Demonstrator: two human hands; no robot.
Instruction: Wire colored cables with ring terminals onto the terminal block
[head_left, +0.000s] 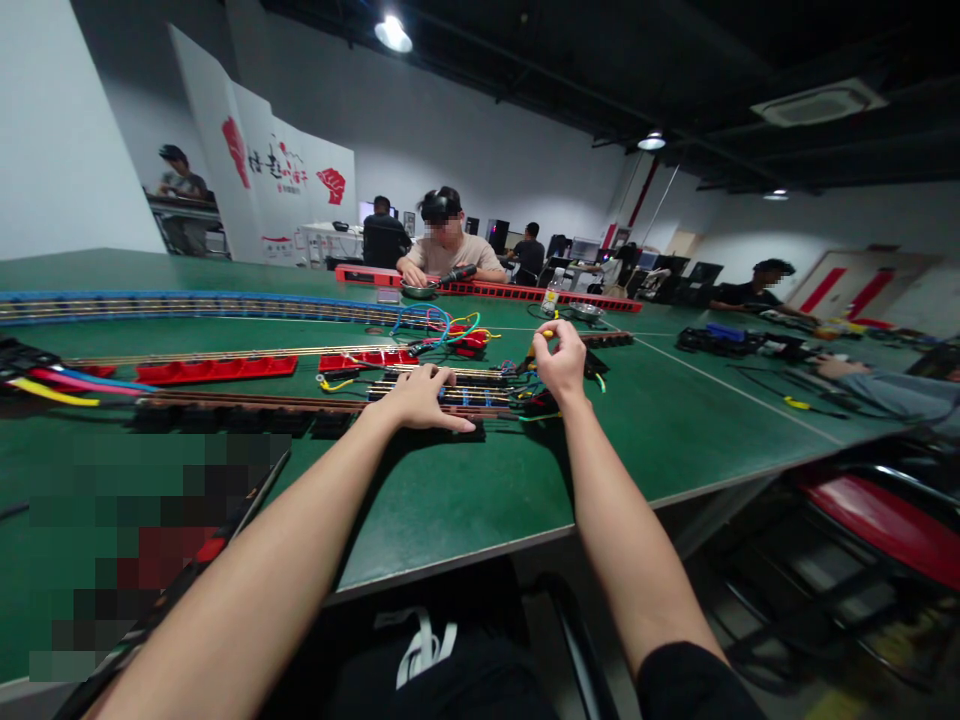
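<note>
one left hand (421, 396) touches the rails (491, 395); its fingers are spread. the right hand (561, 358), beside the rails, grips a yellow object (547, 334).

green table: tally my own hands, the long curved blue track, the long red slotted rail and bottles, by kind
Your hands, left hand and right hand: 2
Long curved blue track: 1
Long red slotted rail: 1
Bottle: 1
Total: 5

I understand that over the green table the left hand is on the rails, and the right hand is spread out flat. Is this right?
Not quite: in the head view, the right hand is not flat; its fingers are curled around a small yellow piece. The left hand is on the rails, over the green table.
</note>
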